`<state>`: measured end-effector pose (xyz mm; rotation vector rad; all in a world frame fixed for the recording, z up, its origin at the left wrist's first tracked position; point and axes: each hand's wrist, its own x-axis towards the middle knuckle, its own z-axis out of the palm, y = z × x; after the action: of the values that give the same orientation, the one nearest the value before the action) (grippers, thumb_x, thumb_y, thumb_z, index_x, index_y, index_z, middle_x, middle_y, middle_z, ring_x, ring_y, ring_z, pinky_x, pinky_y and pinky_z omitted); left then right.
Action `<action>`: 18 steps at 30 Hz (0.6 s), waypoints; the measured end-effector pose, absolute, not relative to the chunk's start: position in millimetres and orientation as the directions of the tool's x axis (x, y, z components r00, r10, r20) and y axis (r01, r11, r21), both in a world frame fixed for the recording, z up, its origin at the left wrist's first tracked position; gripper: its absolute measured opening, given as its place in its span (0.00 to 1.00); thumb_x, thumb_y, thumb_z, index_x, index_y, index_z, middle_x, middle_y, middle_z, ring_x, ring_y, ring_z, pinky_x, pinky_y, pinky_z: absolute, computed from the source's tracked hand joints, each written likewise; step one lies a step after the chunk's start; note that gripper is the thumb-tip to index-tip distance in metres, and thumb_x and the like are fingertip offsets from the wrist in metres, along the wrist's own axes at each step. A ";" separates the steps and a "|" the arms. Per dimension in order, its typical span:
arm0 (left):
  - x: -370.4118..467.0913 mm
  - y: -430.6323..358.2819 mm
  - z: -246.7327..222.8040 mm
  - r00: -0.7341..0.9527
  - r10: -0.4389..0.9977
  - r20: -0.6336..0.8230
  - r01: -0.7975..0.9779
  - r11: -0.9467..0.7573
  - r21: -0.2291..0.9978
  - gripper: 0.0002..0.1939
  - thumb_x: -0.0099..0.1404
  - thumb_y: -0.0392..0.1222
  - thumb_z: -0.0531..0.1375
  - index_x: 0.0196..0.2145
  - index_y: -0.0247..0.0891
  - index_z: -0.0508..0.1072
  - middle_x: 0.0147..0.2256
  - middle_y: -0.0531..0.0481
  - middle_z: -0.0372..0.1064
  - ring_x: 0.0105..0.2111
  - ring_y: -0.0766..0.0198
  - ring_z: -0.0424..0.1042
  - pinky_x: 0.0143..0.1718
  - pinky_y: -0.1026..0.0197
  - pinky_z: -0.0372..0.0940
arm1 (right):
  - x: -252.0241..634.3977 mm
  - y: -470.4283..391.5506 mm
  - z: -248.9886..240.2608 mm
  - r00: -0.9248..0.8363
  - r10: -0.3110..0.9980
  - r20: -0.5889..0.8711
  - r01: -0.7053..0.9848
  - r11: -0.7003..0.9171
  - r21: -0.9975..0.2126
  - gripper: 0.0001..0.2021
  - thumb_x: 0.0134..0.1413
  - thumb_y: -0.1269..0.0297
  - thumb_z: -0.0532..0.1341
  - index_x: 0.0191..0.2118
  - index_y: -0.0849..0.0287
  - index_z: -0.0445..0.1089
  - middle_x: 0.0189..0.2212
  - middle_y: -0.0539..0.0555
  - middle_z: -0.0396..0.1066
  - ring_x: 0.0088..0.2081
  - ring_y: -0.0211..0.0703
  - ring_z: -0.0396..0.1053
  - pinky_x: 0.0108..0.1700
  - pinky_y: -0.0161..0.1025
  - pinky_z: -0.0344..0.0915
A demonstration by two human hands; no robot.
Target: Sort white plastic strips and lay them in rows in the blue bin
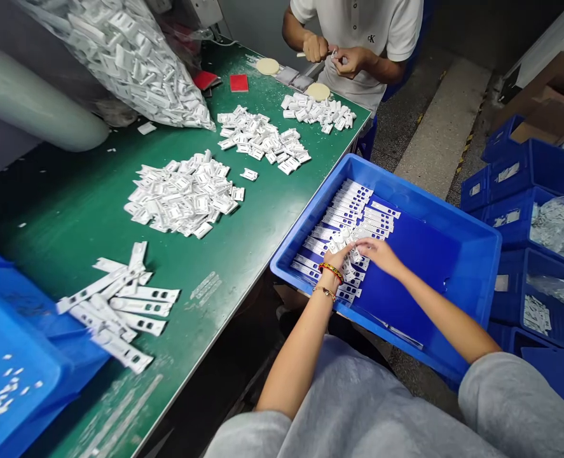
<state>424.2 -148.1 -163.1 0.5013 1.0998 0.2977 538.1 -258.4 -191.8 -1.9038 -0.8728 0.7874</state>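
Note:
My left hand (337, 259), with a beaded bracelet and a thin chain at the wrist, is closed around a small cluster of white plastic pieces (344, 239). Close beside it, my right hand (378, 252) reaches in from the right. Its fingertips come together at the edge of that cluster, on a small white piece partly hidden by the fingers. Both hands are over a blue tray (463, 238). Rows of long white plastic strips (346, 203) with dark openings lie side by side in its left part, partly covered by my hands.
Piles of small white parts (184, 194) and loose long strips (124, 305) lie on the green table (234, 254). A bulging clear bag (133, 57) stands behind. Across the corner, a co-worker's hands (332, 54) hold a small part. Blue bins (539, 191) stand at right.

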 end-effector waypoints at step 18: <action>425.1 -146.6 -171.5 0.498 0.434 -0.751 0.015 0.861 0.508 0.15 0.41 0.34 0.73 0.28 0.34 0.75 0.16 0.58 0.62 0.16 0.73 0.59 0.20 0.66 0.57 | 677.7 -257.3 -200.3 0.630 0.776 0.016 0.773 -0.629 0.076 0.19 0.62 0.74 0.46 0.50 0.58 0.69 0.46 0.62 0.69 0.47 0.52 0.63 0.35 0.38 0.61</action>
<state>425.1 -146.6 -171.5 0.4900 1.0276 0.2661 677.7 -257.3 -200.3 -2.8923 -1.3760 -0.0750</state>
